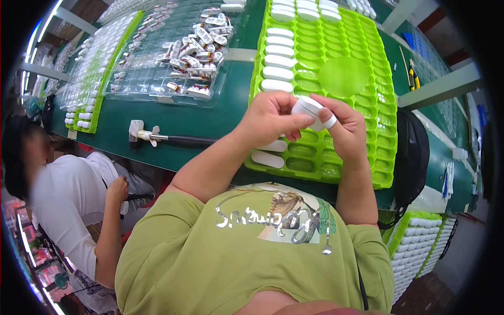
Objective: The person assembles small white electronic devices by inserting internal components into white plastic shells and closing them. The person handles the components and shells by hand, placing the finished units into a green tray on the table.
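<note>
Above a bright green tray (385, 100) with rows of oval pockets, both hands hold one white oblong plastic case (307, 108). My left hand (270, 118) pinches it from the left, thumb on the near side. On the other side my right hand (346, 126) grips it, with a small white band at the thumb. A dark seam runs along the case. More white oblong cases (278, 73) lie in the tray's left column and far rows; other pockets hold nothing. Part of the tray lies hidden beneath my hands and forearms.
A hammer (173, 139) lies on the green table left of my arm. Beyond it, a clear tray (202, 94) carries a heap of small parts. A black bag (412, 152) stands right of the green tray. A person in white (73, 189) sits at my left.
</note>
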Tool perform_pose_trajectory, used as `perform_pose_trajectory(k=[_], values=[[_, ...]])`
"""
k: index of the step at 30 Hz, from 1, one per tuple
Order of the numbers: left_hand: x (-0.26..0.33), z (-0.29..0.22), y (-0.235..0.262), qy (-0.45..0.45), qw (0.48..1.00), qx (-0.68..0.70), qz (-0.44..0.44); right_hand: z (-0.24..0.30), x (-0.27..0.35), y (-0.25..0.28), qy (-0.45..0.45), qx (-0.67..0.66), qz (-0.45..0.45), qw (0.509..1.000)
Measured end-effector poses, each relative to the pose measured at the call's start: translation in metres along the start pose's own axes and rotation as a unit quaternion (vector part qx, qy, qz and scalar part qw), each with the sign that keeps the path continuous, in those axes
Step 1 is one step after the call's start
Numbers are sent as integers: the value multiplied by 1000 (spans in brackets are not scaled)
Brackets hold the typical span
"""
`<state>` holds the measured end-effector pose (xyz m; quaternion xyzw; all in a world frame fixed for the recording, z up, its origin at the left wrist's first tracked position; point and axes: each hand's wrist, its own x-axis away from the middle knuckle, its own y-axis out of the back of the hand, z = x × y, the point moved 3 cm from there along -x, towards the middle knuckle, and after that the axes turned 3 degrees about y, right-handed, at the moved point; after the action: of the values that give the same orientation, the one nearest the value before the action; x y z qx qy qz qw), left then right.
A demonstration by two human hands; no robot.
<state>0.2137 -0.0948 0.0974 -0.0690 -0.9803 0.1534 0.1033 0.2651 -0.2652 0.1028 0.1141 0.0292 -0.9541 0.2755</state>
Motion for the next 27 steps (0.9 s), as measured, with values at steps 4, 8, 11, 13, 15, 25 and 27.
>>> perform_pose_trajectory(k=[4, 8, 11, 13, 15, 25, 27], values=[[4, 4, -4, -9, 999, -24, 23, -22, -6, 12, -100, -93, 7, 991], [-1, -1, -2, -15, 1000, -19, -13, 4, -1, -4, 12, 51, 23, 998], [-1, 0, -5, -34, 999, -23, -26, 22, -11, 2, -12, 171, 39, 984], [-2, 7, 0, -140, 978, -106, -109, 38, -28, 7, -20, 262, 52, 964], [-1, 7, 4, -216, 938, -206, -177, 41, -63, 11, -30, 264, 10, 964], [-6, 6, 11, -273, 846, -403, -217, -57, -236, -3, 57, 530, 58, 844], [-7, 7, 12, -271, 846, -401, -223, -67, -243, -16, 71, 558, 95, 821]])
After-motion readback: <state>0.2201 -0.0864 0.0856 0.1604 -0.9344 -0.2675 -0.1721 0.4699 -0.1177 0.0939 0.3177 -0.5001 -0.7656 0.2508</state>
